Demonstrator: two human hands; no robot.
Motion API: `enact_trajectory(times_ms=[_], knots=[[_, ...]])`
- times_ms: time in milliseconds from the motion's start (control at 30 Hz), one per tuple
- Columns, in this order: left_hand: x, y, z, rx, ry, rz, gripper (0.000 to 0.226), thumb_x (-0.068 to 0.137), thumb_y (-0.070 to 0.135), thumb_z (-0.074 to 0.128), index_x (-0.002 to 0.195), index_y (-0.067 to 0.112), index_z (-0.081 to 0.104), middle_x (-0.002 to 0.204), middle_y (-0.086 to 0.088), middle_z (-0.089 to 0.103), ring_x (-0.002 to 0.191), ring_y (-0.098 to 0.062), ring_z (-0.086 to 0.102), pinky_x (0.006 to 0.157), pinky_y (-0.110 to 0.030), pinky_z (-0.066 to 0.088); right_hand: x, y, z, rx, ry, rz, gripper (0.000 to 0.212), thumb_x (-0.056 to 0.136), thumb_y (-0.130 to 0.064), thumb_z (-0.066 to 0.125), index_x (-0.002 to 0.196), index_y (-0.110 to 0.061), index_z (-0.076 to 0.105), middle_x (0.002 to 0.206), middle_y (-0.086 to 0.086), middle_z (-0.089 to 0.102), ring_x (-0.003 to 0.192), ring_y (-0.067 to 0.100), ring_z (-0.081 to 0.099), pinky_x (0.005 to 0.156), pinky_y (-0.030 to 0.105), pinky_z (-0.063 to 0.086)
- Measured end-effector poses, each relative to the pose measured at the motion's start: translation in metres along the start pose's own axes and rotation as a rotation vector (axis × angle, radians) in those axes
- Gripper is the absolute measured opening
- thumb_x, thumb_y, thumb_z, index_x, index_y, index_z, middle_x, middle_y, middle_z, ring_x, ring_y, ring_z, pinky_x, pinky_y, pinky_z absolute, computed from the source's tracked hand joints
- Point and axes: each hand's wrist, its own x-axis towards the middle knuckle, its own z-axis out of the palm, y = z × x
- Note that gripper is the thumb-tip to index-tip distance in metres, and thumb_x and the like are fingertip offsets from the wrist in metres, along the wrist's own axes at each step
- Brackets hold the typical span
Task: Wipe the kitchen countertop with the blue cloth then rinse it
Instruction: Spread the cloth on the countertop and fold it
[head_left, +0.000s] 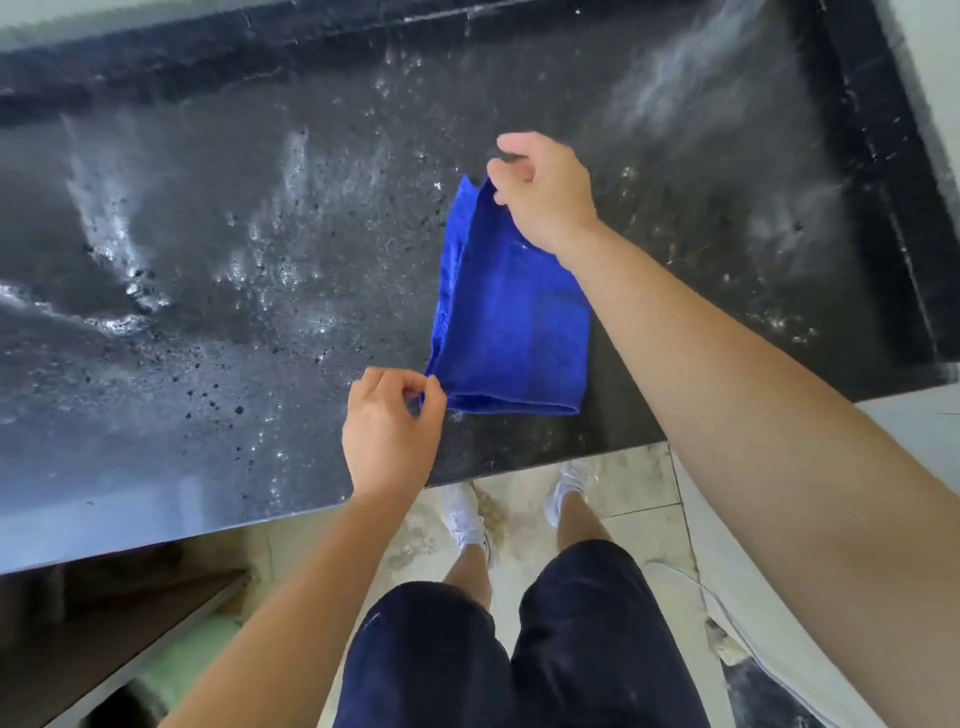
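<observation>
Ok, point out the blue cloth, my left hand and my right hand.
blue cloth (514, 322): head view, middle of its folded top layer.
left hand (387, 434): head view, back of the hand.
right hand (553, 195): head view, back of the hand.

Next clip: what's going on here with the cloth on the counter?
A person stands at a dark countertop with a folded blue cloth lying on it. The left hand pinches the cloth's near corner and the right hand holds its far corner. The countertop shows white streaks and specks, so the wiping looks unfinished.
</observation>
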Motion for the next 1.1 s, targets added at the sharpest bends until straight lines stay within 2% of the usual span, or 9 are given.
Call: enact_trajectory(times_ms=[100,233,400,467,567,667,800,967,1100], knots=[[0.009,-0.019,0.003,0.155,-0.055,-0.046,0.02,0.095,0.036,0.058,0.089,0.019,0.068,0.096,0.006,0.058,0.102,-0.018,0.052,0.07,-0.028,0.037,-0.011,0.014,0.012,-0.036,-0.099,0.078,0.041,0.098,-0.028,0.051,0.139,-0.02,0.054,0.126,-0.001,0.064,0.112,0.012,0.063,0.087,0.024,0.051],[0.025,-0.015,0.008,0.147,-0.04,0.044,0.02,0.095,0.037,0.057,0.091,0.02,0.068,0.097,0.005,0.059,0.102,-0.02,0.053,0.069,-0.029,0.039,-0.033,0.041,-0.017,-0.073,0.069,0.1,0.032,0.095,-0.023,0.054,0.125,-0.023,0.065,0.107,-0.006,0.068,0.096,0.01,0.066,0.091,0.025,0.051],[0.047,0.002,0.021,0.13,-0.06,0.437,0.015,0.092,0.031,0.064,0.093,0.018,0.071,0.093,0.001,0.059,0.088,-0.023,0.053,0.063,-0.03,0.044,-0.082,0.074,-0.057,-0.272,0.121,-0.027,0.016,0.092,-0.022,0.061,0.105,-0.024,0.071,0.089,-0.008,0.066,0.072,0.003,0.058,0.087,0.028,0.05],[0.045,-0.004,0.028,0.16,-0.079,0.612,0.017,0.09,0.032,0.066,0.091,0.016,0.071,0.09,-0.001,0.059,0.081,-0.024,0.052,0.061,-0.03,0.045,-0.114,0.083,-0.057,-0.324,0.03,-0.118,0.012,0.091,-0.028,0.066,0.102,-0.026,0.07,0.089,-0.008,0.063,0.07,0.002,0.058,0.08,0.025,0.05],[0.035,-0.023,0.032,0.21,-0.138,0.782,0.023,0.086,0.032,0.07,0.095,0.012,0.072,0.095,-0.007,0.06,0.08,-0.028,0.052,0.069,-0.04,0.049,-0.161,0.096,-0.044,-0.443,-0.172,-0.263,0.031,0.085,-0.042,0.07,0.11,-0.024,0.07,0.101,-0.006,0.06,0.086,0.009,0.059,0.08,0.027,0.049],[0.028,-0.037,0.025,0.257,-0.191,0.813,0.032,0.079,0.023,0.067,0.107,0.007,0.069,0.108,-0.01,0.061,0.09,-0.031,0.054,0.078,-0.046,0.047,-0.184,0.117,-0.032,-0.529,-0.228,-0.427,0.04,0.078,-0.03,0.064,0.115,-0.015,0.071,0.106,0.002,0.06,0.091,0.024,0.056,0.081,0.037,0.05],[0.029,-0.043,0.016,0.285,-0.168,0.825,0.035,0.073,0.015,0.064,0.107,0.004,0.067,0.109,-0.012,0.06,0.096,-0.032,0.053,0.079,-0.042,0.044,-0.182,0.129,-0.031,-0.493,-0.111,-0.479,0.026,0.084,-0.008,0.063,0.109,-0.01,0.073,0.104,0.003,0.066,0.093,0.027,0.059,0.083,0.034,0.052],[0.039,-0.044,0.016,0.336,-0.016,0.874,0.019,0.081,0.003,0.062,0.095,0.01,0.073,0.093,-0.006,0.066,0.08,-0.03,0.057,0.067,-0.04,0.042,-0.17,0.122,-0.035,-0.558,-0.117,-0.482,0.021,0.085,-0.012,0.062,0.1,-0.014,0.075,0.091,0.0,0.068,0.083,0.022,0.061,0.067,0.036,0.056],[0.039,-0.033,0.013,0.267,-0.095,0.837,0.017,0.073,0.004,0.063,0.083,0.013,0.074,0.079,-0.001,0.066,0.068,-0.025,0.057,0.063,-0.038,0.047,-0.171,0.109,-0.047,-0.496,-0.197,-0.406,0.021,0.078,-0.013,0.065,0.097,-0.018,0.073,0.082,-0.005,0.066,0.079,0.017,0.06,0.07,0.033,0.055]])
